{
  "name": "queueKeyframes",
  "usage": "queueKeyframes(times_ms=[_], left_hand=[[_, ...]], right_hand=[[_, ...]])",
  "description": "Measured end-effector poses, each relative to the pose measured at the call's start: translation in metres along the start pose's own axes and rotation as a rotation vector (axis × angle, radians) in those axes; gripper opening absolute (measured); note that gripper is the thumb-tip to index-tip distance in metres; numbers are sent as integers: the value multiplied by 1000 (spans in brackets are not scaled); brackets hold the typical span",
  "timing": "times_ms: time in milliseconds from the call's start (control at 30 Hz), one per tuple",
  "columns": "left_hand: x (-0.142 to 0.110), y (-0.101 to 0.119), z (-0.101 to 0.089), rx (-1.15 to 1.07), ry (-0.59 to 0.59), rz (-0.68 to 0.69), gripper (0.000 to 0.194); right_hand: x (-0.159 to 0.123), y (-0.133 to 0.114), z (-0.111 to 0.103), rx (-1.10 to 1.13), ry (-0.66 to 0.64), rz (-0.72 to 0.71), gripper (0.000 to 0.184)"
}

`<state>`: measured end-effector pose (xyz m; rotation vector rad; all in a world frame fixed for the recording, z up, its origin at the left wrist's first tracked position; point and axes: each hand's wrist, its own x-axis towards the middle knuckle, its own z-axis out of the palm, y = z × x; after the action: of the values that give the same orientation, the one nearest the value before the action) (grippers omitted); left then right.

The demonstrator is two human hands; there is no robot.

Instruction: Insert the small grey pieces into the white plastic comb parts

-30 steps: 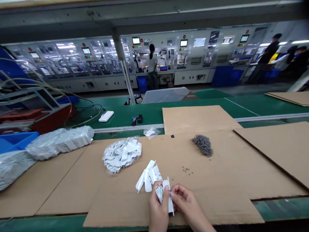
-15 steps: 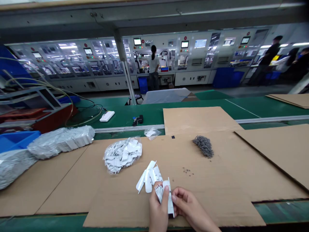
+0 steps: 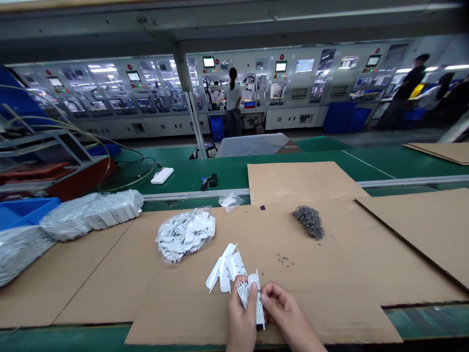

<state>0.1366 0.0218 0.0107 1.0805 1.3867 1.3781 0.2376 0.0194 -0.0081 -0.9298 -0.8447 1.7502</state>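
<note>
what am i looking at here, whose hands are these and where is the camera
These pictures come from a camera worn on a person's head, looking forward and down, so you see what they see. Their bare left hand and right hand together hold a small bundle of flat white pieces. Below is a cardboard sheet on a green workbench. On the cardboard lie loose white pieces, a clear bag of white pieces and a heap of small dark grey parts. Beyond, a co-worker stands at a row of machines.

White plastic strips [image 3: 259, 303] stand fanned upright, a loose heap [image 3: 225, 269] just beside.
</note>
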Motion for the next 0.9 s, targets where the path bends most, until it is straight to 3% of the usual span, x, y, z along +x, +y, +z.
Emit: queueKeyframes(times_ms=[200,267,367,533,633,767,900], left_hand=[[1,-11,0,-88,40,-57,28],[5,-16,-1,-139,87,-136,32],[12,-22,-4,-287,213,-237,38],[13,-21,-4,-513,259,-89,29],[7,-16,-3,-593,175,-81,27],[1,-14,2,-537,-39,-186,30],[4,-13,4,-369,-171,-257,30]], right_hand=[[0,-6,-1,75,-113,119,20],[1,-6,-3,101,-83,95,19],[5,-7,-14,9,76,-34,18],[9,-23,-55,-493,422,-259,20],[11,-35,-76,-770,528,-272,25],[18,-44,-85,-1087,503,-298,19],[24,-44,-84,-1138,463,-335,15]])
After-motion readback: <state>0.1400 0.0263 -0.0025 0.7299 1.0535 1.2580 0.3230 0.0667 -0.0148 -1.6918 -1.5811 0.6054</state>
